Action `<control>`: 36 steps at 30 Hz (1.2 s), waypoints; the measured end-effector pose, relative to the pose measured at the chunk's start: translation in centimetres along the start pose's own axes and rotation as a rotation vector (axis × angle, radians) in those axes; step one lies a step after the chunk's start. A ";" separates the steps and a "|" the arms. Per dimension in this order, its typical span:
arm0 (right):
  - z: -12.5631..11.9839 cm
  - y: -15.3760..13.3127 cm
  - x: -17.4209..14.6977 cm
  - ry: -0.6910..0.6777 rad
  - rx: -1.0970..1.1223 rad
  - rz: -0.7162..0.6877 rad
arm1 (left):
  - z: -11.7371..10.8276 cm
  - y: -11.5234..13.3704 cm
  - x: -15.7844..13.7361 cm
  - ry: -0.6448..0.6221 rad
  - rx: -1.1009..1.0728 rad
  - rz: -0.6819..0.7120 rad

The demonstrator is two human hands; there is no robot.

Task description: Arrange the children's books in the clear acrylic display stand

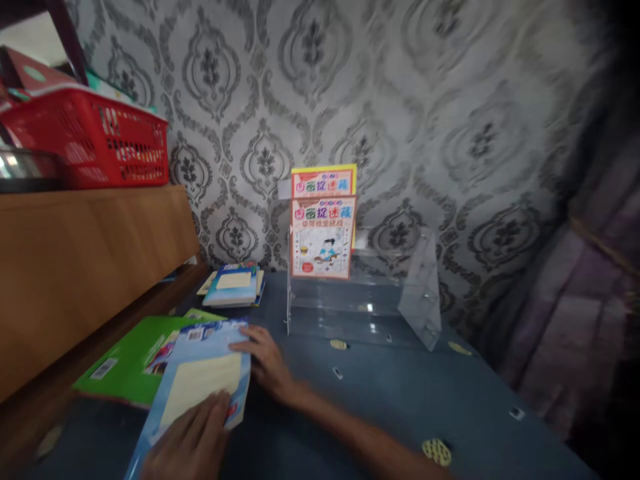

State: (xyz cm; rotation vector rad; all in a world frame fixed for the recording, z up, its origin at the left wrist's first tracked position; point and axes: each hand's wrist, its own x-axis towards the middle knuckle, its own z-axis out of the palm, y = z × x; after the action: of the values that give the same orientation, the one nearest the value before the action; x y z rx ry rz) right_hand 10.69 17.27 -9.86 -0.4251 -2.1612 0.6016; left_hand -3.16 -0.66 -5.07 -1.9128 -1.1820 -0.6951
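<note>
A light blue book [206, 357] with a pale cream panel lies tilted over a green book [127, 353], hiding part of it. My left hand [187, 437] grips the blue book at its near end, fingers pressed together on the cover. At the upper right edge, my right hand [267, 363] holds the same book, its fingers on the cover and the thumb hidden. Beyond the hands stands a clear tiered display rack [345, 320]. Two similar picture books, the front one [323, 240] with a pink-red border, stand upright at its left side.
Behind the green book is a small stack of books [233, 287]. A red plastic basket [120, 140] sits on a wooden cabinet [100, 253] at left. The dark table [390, 407] bears small yellow patches. A curtain [560, 320] hangs at right.
</note>
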 end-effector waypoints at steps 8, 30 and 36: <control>-6.3 -0.1 -2.2 0.022 0.159 0.135 | -6.0 1.3 9.6 -0.083 -0.100 -0.056; -13.5 -9.7 -18.0 -0.318 0.718 1.205 | 14.1 3.0 12.6 -0.640 -0.678 -0.077; -14.7 -8.4 -16.2 -0.214 -0.248 0.758 | 11.0 3.2 6.1 -0.612 -0.600 0.014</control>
State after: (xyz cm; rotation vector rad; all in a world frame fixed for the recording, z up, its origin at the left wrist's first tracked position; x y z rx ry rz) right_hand 31.29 6.37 -7.64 -1.4032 -2.2514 0.8090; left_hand 2.88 10.61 -7.53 -2.7678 -1.4230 -0.4964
